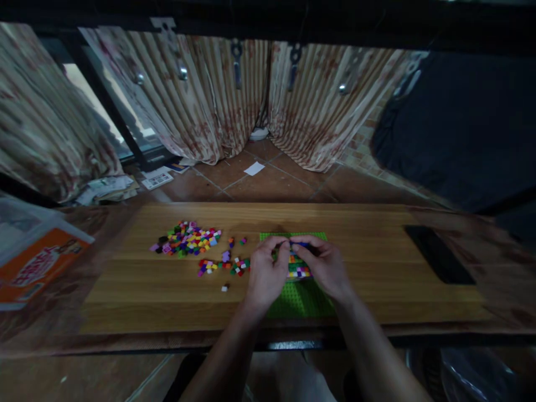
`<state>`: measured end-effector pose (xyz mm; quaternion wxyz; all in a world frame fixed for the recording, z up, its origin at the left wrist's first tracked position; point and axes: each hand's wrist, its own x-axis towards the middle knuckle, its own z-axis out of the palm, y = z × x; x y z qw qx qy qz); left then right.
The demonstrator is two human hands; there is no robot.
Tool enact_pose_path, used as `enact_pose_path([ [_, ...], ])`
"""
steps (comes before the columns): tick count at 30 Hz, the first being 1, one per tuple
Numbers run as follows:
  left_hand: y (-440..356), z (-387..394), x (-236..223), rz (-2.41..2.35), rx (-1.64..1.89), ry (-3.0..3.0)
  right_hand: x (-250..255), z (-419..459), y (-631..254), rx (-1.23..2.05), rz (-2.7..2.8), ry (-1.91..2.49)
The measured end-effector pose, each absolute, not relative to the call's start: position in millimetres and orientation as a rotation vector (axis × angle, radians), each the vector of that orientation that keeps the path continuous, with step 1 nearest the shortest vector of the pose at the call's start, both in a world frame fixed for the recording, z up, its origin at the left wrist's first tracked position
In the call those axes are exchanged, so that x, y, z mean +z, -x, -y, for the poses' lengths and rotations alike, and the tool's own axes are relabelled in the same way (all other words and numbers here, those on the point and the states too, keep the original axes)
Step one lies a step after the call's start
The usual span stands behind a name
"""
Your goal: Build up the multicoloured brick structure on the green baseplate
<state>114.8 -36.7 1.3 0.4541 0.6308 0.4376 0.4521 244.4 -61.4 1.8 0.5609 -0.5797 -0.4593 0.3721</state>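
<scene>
A green studded baseplate (301,304) lies on the wooden board in front of me. On it stands a low build of multicoloured toy bricks (298,271), with white, pink, yellow and orange pieces showing. My left hand (267,271) is closed in a pinch at the back of the build. From the other side my right hand (329,268) pinches too, its fingertips almost meeting the left ones. Between them shows a dark blue brick (298,244), gripped by both hands. My fingers hide part of the build and the plate's far half.
Left of the plate lie a big pile of loose bricks (184,239), smaller clusters (240,266) and a lone white brick (225,287). A black phone-like slab (439,254) rests on the board's (167,307) right. An orange-labelled plastic box (46,257) stands far left.
</scene>
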Motion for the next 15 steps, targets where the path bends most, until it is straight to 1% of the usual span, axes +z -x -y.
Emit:
enact_pose_path([
  [3,-111.1,36.3,3.1,-1.054,1.16,-1.511,2.9,61.7,-247.2,0.788,1.057,1.347],
  [8,-83.5,15.6,9.0,-1.141,1.342,-1.349,22.5,71.7,-236.0,0.379,0.97,1.244],
  [10,-66.1,4.6,12.1,-1.196,1.46,-1.183,32.0,80.9,-220.9,0.291,1.045,1.228],
  [13,-40.4,-5.8,19.0,-1.201,1.573,-0.878,37.0,92.8,-189.3,0.376,1.361,1.193],
  [15,-26.6,-7.6,24.2,-1.143,1.593,-0.694,31.3,94.9,-167.8,0.449,1.59,1.155],
])
